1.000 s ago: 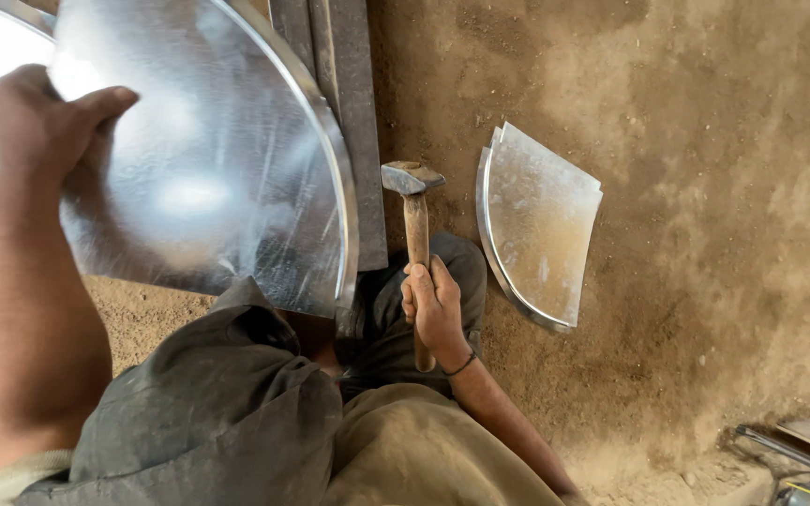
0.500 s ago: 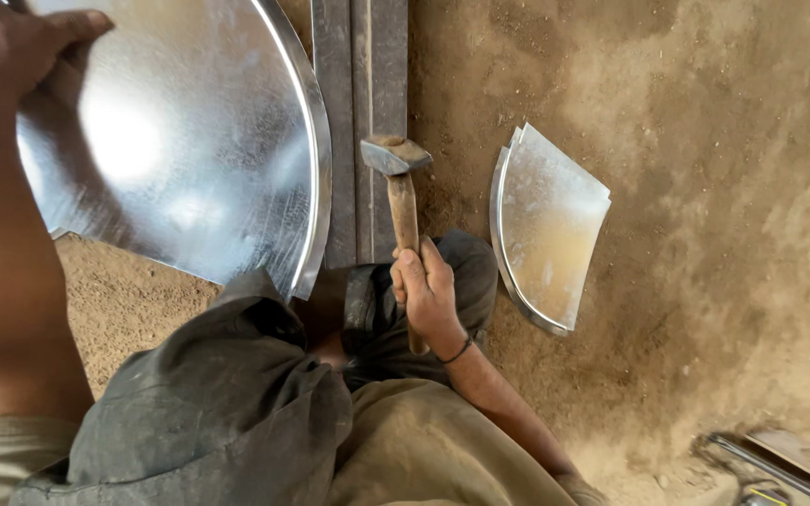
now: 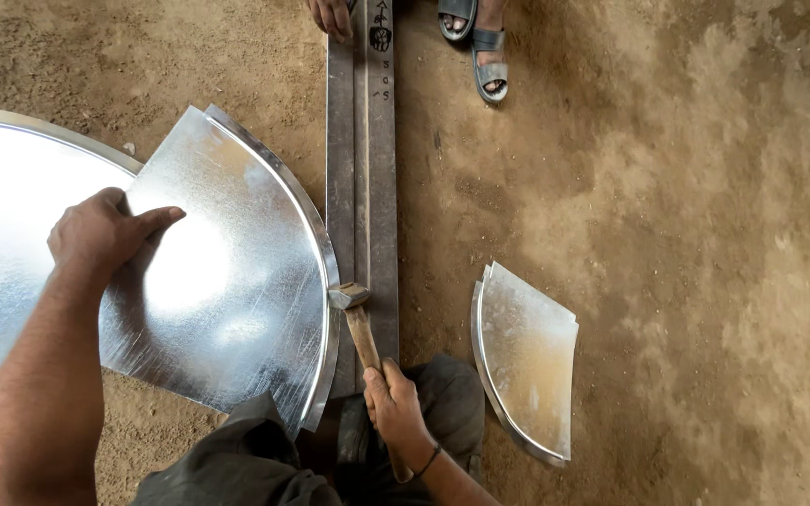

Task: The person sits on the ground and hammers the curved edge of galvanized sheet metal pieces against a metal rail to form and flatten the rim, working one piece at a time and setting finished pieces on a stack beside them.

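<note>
Hands: left hand pressed flat on metal sheet | right hand clenched around hammer

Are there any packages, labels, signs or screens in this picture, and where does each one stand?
No packages, signs or screens.
Only marking: dark hand-drawn marks on the long grey steel beam, at its far end near a sandalled foot; small black scrawls and one dark blot.

metal sheet lowered onto steel bar, hammer head touching its rim
</note>
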